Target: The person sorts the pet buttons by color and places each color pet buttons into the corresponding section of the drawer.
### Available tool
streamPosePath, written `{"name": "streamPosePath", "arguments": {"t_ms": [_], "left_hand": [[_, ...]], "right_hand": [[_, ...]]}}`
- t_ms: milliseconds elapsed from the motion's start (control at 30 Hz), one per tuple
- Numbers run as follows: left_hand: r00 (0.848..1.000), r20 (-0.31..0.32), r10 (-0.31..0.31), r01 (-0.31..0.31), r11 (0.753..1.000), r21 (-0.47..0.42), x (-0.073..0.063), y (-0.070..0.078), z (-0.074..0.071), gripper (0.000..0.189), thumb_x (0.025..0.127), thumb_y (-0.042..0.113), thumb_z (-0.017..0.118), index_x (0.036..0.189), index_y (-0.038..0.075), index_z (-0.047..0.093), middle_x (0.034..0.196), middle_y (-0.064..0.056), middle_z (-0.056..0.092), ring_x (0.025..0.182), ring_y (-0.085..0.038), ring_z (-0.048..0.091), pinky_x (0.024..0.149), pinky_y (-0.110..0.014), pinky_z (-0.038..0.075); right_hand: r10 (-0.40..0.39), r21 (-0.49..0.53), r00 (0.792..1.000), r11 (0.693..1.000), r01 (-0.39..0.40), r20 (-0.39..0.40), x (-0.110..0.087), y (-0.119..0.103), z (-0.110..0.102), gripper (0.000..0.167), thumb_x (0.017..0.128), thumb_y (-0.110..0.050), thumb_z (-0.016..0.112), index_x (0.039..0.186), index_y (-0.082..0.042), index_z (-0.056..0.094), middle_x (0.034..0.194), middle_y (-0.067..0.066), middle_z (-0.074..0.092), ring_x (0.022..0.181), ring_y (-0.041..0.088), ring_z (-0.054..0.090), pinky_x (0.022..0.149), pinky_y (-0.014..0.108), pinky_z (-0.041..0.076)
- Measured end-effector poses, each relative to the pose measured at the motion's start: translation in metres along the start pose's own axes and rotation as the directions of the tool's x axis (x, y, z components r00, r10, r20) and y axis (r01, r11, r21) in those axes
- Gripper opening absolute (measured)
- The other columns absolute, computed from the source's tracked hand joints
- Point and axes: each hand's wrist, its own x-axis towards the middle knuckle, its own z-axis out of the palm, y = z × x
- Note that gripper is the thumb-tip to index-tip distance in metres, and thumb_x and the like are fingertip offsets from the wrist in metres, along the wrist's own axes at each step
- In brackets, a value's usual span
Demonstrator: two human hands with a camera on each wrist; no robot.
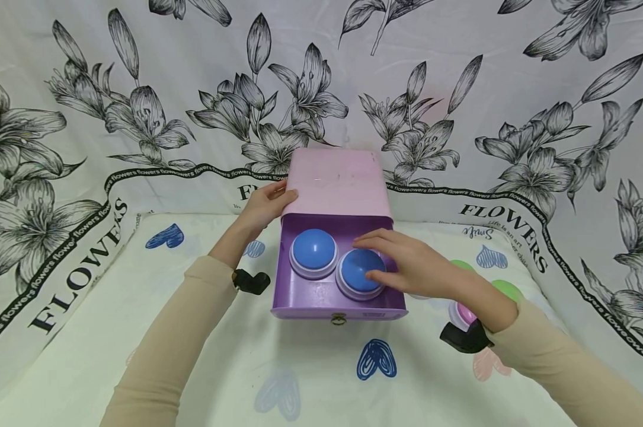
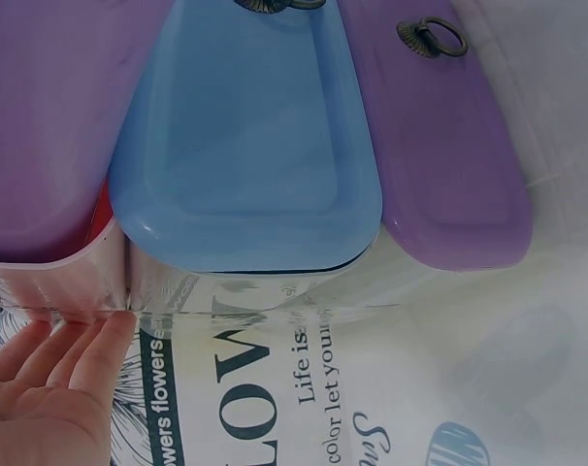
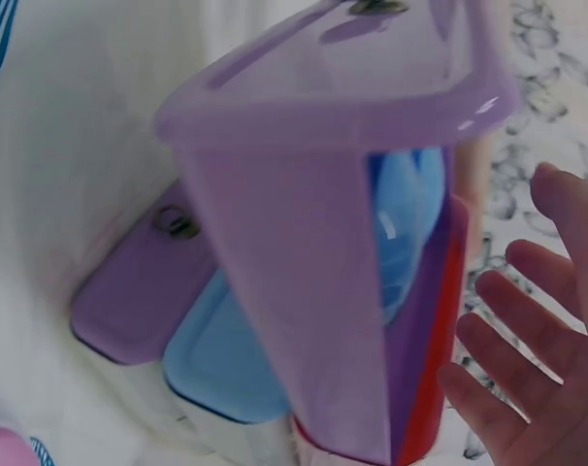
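A small chest (image 1: 337,181) with a pink top has its upper purple drawer (image 1: 305,296) pulled out. Inside lie two round pieces with blue domes and white rims, a left one (image 1: 314,249) and a right one (image 1: 357,268). My left hand (image 1: 265,204) rests against the chest's left side, its fingers extended along the pink casing (image 2: 61,286) in the left wrist view. Over the drawer's right side is my right hand (image 1: 419,261), fingers spread, thumb and fingertips overlapping the right blue dome in the head view. The right wrist view shows these fingers loosely extended.
Below the open drawer, a blue drawer (image 2: 255,126) and a lower purple drawer (image 2: 459,165) have metal ring pulls. Right of the chest lie a pink-domed piece (image 1: 465,313) and green ones (image 1: 508,289), partly behind my right arm. A flower-printed cloth (image 1: 220,53) hangs behind.
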Motion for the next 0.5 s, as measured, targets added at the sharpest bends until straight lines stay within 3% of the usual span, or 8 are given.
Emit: {"name": "streamPosePath", "arguments": {"t_ms": [300,500], "left_hand": [[1.000,0.000,0.001,-0.001,1.000,-0.010,0.001,-0.001,0.000,0.064,0.089,0.031,0.061,0.143,0.011,0.034,0.140,-0.009,0.044,0.119,-0.021,0.051,0.098,-0.032,0.044],[1.000,0.007,0.009,-0.009,1.000,-0.012,0.001,-0.001,0.000,0.065,0.089,0.031,0.061,0.143,0.010,0.033,0.140,-0.011,0.044,0.120,-0.022,0.051,0.098,-0.033,0.044]], "right_hand": [[-0.048,0.104,0.987,0.993,0.065,-0.153,-0.006,-0.015,-0.003,0.038,0.082,-0.018,0.070,0.119,-0.012,0.061,0.120,-0.005,0.057,0.113,0.012,0.052,0.093,0.031,0.047],[-0.080,0.137,0.981,0.985,0.106,-0.179,-0.013,-0.027,0.002,0.034,0.083,-0.018,0.068,0.116,-0.012,0.062,0.118,-0.005,0.059,0.112,0.011,0.053,0.095,0.031,0.046]]}}
